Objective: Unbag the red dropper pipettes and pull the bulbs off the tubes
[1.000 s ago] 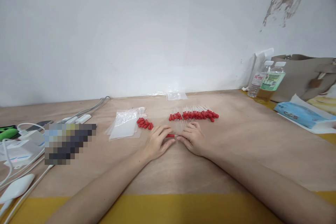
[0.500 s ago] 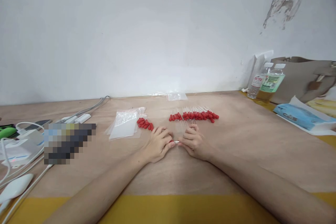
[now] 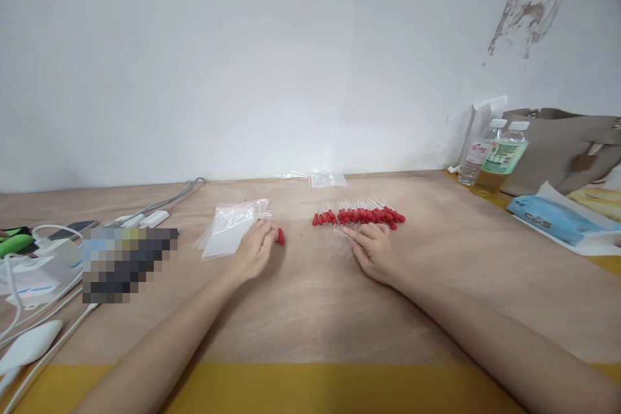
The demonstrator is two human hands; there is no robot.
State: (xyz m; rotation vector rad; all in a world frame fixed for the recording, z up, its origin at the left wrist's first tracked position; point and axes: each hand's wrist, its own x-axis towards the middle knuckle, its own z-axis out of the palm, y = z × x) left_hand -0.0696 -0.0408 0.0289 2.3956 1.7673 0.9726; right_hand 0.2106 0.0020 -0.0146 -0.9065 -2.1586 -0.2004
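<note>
My left hand [image 3: 256, 247] is over a small pile of red rubber bulbs [image 3: 281, 237], its fingers bent down and close together. The hand covers most of the pile, so what its fingertips hold is hidden. My right hand [image 3: 376, 251] pinches at the near end of a group of clear glass tubes [image 3: 334, 233] lying on the table, thumb and forefinger at a tube. Beyond it lies a row of glass droppers with red bulbs [image 3: 371, 214], their thin tips pointing toward the wall. Beside my left hand are clear zip bags [image 3: 226, 229].
Chargers, cables and a white power adapter [image 3: 39, 281] crowd the left side. Two bottles [image 3: 502, 155], a grey bag [image 3: 557, 149] and a blue tissue pack [image 3: 557, 217] stand at the right. Another small plastic bag [image 3: 328, 180] lies by the wall.
My hands have moved apart from the middle, where they met on a red bulb and a glass tube. The left went left to the bulbs; the right moved slightly right and away from me.
</note>
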